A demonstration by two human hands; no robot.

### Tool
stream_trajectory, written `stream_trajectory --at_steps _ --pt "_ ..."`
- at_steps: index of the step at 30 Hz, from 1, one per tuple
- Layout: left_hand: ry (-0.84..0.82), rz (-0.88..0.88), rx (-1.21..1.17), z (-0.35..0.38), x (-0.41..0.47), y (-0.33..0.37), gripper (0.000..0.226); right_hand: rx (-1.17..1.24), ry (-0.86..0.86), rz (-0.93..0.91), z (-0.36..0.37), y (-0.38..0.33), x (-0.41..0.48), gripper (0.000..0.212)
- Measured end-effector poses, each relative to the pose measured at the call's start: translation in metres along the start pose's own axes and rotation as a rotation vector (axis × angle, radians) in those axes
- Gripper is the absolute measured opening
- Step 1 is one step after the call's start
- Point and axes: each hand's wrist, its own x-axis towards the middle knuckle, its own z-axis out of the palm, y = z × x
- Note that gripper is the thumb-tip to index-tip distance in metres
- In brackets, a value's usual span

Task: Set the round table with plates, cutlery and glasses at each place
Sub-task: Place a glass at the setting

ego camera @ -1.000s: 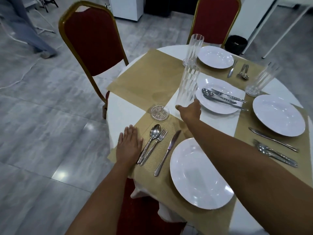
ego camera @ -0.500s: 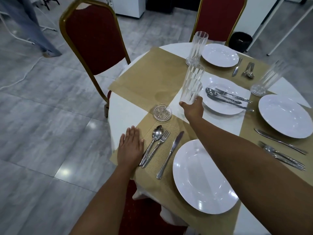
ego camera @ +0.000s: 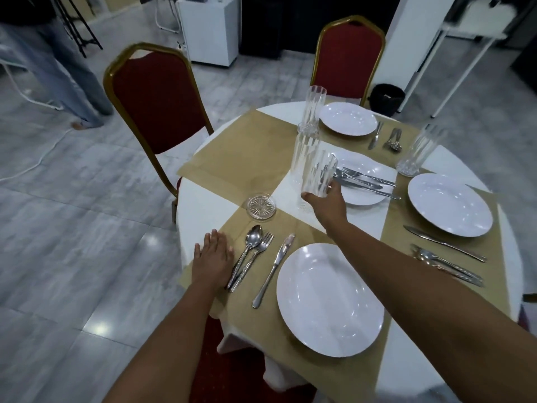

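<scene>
My right hand (ego camera: pixel 327 206) grips a clear ribbed glass (ego camera: pixel 319 175) near its base and holds it tilted above the table's middle. Just left of it stands a second tall glass (ego camera: pixel 303 158). My left hand (ego camera: pixel 213 260) lies flat on the near gold placemat (ego camera: pixel 232 225), beside a spoon (ego camera: pixel 252 242) and fork (ego camera: pixel 263 247). A knife (ego camera: pixel 274 269) lies between them and the near white plate (ego camera: pixel 329 299). A small glass coaster (ego camera: pixel 261 206) sits beyond the spoon.
A centre plate (ego camera: pixel 363 196) carries loose cutlery. The right plate (ego camera: pixel 450 205) and far plate (ego camera: pixel 347 118) each have cutlery and a glass (ego camera: pixel 418 152) (ego camera: pixel 312 112) nearby. Two red chairs (ego camera: pixel 157 103) (ego camera: pixel 348 56) stand at the table. A person (ego camera: pixel 49 68) stands at far left.
My right hand has raised and tilted the glass it holds, and a second glass now shows standing beside it. My left hand has stayed flat on the placemat.
</scene>
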Motion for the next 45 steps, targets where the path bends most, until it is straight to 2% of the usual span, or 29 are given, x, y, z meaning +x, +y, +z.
stream_trajectory --at_steps 6,10,13,17,19,23,27,31,36,45 --pt "0.065 -0.043 -0.007 0.009 -0.049 0.047 0.059 -0.045 -0.026 -0.015 -0.057 0.024 -0.03 0.062" --pt "0.106 0.005 0.012 0.025 -0.084 0.097 0.078 -0.05 -0.04 -0.029 -0.104 0.041 -0.043 0.055" --pt "0.087 0.04 -0.008 0.039 -0.106 0.135 0.064 -0.046 -0.046 -0.031 -0.137 0.054 -0.048 0.058" --pt "0.093 0.064 0.015 0.063 -0.137 0.184 0.09 -0.043 -0.077 -0.025 -0.178 0.072 -0.052 0.059" --pt "0.1 0.071 0.03 0.074 -0.147 0.209 0.086 -0.059 -0.096 -0.032 -0.195 0.079 -0.053 0.057" --pt "0.138 0.06 0.044 0.09 -0.168 0.258 0.062 -0.068 -0.143 -0.032 -0.223 0.095 -0.049 0.054" --pt "0.161 0.111 0.02 0.115 -0.18 0.294 0.066 -0.112 -0.214 -0.032 -0.24 0.111 -0.041 0.06" --pt "0.067 0.197 0.061 0.133 -0.189 0.325 0.053 -0.135 -0.265 -0.034 -0.249 0.127 -0.032 0.063" --pt "0.049 0.232 0.103 0.152 -0.187 0.343 0.054 -0.135 -0.342 -0.046 -0.25 0.132 -0.022 0.063" --pt "0.171 0.269 0.064 0.176 -0.182 0.338 0.053 -0.184 -0.41 -0.049 -0.24 0.14 -0.018 0.07"
